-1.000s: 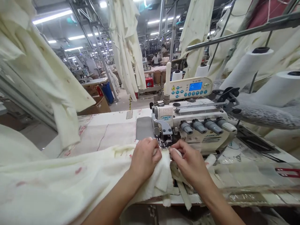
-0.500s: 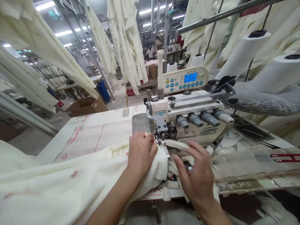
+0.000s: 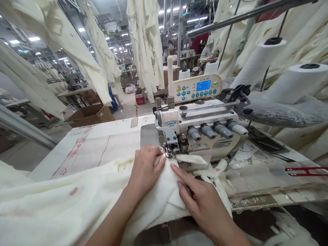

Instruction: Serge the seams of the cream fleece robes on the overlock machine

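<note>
A cream fleece fabric piece (image 3: pixel 102 191) with small reddish marks spreads over the front of the white table and under the needle area of the overlock sewing machine (image 3: pixel 169 116). Right beside the presser foot (image 3: pixel 170 150), my left hand (image 3: pixel 147 164) pinches the fabric edge between thumb and fingers. My right hand (image 3: pixel 202 201) rests on the cloth just in front of the foot, index finger stretched out, thumb apart from it. A narrow fabric strip (image 3: pixel 193 159) lies to the right of the foot, near more scraps (image 3: pixel 215 171).
Thread cones (image 3: pixel 258 61) stand at the right behind the machine's control panel (image 3: pixel 197 87). A red-handled tool (image 3: pixel 307 171) lies on the table's right side. Cream garments (image 3: pixel 146 44) hang overhead, and a cardboard box (image 3: pixel 89 116) sits beyond the table.
My right hand has moved left from the narrow strip onto the fabric by the presser foot. The strip is released and lies loose. My left hand still grips the cloth edge.
</note>
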`<state>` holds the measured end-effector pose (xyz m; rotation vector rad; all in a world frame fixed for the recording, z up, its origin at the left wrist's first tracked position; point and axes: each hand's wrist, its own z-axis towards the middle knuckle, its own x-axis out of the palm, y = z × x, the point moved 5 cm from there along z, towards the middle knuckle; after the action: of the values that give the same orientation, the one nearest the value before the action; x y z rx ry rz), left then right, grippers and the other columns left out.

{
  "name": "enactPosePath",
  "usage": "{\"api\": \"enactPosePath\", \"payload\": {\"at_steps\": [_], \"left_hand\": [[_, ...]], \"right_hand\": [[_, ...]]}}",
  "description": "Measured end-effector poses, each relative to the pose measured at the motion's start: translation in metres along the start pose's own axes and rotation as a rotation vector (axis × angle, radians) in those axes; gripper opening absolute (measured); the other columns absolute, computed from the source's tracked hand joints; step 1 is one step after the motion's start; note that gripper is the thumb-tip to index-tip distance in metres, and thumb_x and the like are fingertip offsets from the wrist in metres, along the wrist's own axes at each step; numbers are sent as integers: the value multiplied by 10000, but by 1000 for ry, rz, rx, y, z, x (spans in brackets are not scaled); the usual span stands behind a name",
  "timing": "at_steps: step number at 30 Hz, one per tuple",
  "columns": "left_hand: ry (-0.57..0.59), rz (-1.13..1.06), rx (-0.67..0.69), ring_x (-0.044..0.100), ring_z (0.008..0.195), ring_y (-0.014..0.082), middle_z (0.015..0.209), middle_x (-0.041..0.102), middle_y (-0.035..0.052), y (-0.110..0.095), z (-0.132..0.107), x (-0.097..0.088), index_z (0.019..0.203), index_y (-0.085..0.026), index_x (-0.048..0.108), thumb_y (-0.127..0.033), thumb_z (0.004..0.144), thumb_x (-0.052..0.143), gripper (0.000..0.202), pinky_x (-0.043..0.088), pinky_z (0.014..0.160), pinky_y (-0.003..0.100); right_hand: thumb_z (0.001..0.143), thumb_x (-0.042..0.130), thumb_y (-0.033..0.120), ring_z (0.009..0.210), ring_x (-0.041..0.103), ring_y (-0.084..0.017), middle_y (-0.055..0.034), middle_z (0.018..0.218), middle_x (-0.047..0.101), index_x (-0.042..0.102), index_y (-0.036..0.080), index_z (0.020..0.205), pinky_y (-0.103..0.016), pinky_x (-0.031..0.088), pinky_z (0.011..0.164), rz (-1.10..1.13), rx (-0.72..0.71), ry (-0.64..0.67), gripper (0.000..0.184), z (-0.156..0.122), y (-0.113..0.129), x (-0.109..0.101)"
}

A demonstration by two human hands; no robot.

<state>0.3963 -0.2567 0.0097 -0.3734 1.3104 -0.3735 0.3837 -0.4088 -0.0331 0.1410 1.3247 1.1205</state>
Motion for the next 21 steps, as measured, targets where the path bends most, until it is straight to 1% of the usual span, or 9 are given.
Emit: {"api": "enactPosePath", "payload": {"at_steps": [2, 5, 7, 10, 13, 16, 21], "left_hand": [[-3, -35, -3, 545, 849, 201, 845, 607, 7, 1, 1, 1, 788, -208, 541, -266, 862, 475, 115, 363, 794, 362], [-2, -84, -3, 550, 828, 191, 811, 604, -1, 3, 4, 2, 765, -206, 541, -247, 845, 490, 104, 373, 781, 349], [4, -101, -2, 552, 802, 182, 780, 598, -7, 5, 8, 3, 742, -203, 544, -229, 835, 498, 107, 379, 770, 338], [3, -95, -5, 551, 760, 176, 738, 587, -10, 8, 13, 3, 715, -201, 555, -216, 820, 512, 115, 385, 747, 328], [16, -78, 14, 552, 781, 179, 759, 587, -6, 10, 16, 3, 742, -205, 582, -216, 820, 513, 104, 382, 754, 330], [44, -62, 26, 550, 799, 180, 761, 576, -9, 11, 17, 3, 787, -217, 603, -216, 820, 511, 99, 373, 779, 338], [47, -96, -14, 560, 761, 166, 759, 584, -11, 16, 20, 6, 712, -200, 582, -204, 801, 504, 119, 385, 748, 313]], "right_hand": [[881, 371, 179, 520, 608, -153, -20, 723, 702, 482, 215, 1319, -236, 407, 465, -91, -21, 23, 453, 1, 2, -1], [871, 356, 164, 465, 605, -177, 0, 614, 673, 456, 167, 1335, -262, 385, 430, -192, -59, 12, 474, 2, 6, 0], [865, 347, 155, 456, 611, -187, -4, 611, 674, 455, 142, 1327, -275, 378, 416, -240, -84, -9, 475, 3, 8, 1], [859, 344, 155, 431, 603, -187, -16, 628, 687, 475, 134, 1301, -288, 364, 398, -293, -88, -31, 462, 6, 9, 2], [858, 342, 160, 402, 584, -186, -17, 607, 680, 503, 132, 1269, -299, 343, 380, -324, -78, -43, 442, 10, 10, 1], [859, 341, 150, 422, 592, -178, -15, 617, 678, 511, 125, 1254, -298, 344, 390, -300, -74, -53, 430, 10, 10, 1], [868, 352, 142, 434, 597, -168, -1, 604, 667, 527, 128, 1225, -291, 323, 406, -264, -58, -75, 398, 8, 8, -1]]}}
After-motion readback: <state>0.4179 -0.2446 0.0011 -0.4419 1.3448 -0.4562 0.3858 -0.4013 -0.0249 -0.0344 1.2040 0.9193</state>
